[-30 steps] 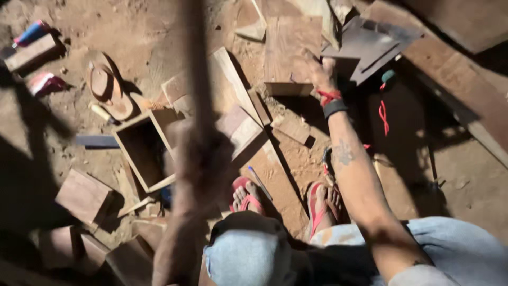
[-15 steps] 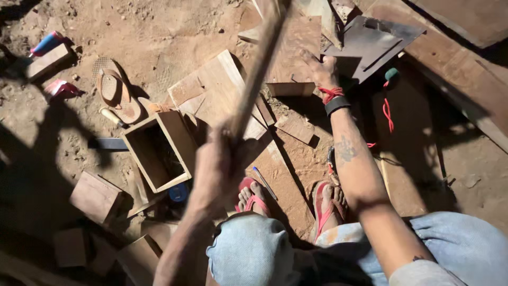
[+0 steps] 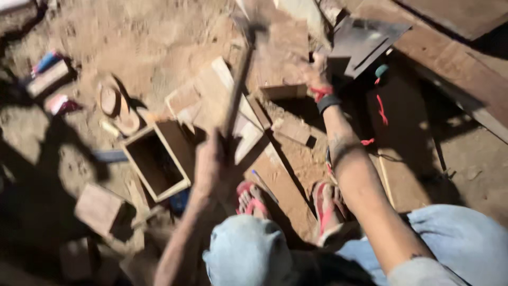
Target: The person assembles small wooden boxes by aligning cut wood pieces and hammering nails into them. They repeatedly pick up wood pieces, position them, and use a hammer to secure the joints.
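My left hand (image 3: 209,161) grips the wooden handle of a hammer (image 3: 239,79), blurred by motion. Its head reaches out over a flat wooden block (image 3: 280,55) lying on the sandy ground. On the block's right edge rests my right hand (image 3: 316,71), a red band and a dark band around its wrist, steadying the block. I cannot tell whether the hammer head touches the wood. Below, my feet in red flip-flops (image 3: 254,201) stand on a plank.
An open wooden box (image 3: 159,159) sits left of the hammer, with a sandal (image 3: 116,108) beyond it. Loose wood offcuts (image 3: 98,209) lie around. A grey metal sheet (image 3: 365,39) and long planks (image 3: 460,85) fill the right side.
The hammer has swung from a raised position down and forward toward the block. My right hand has stayed on the block.
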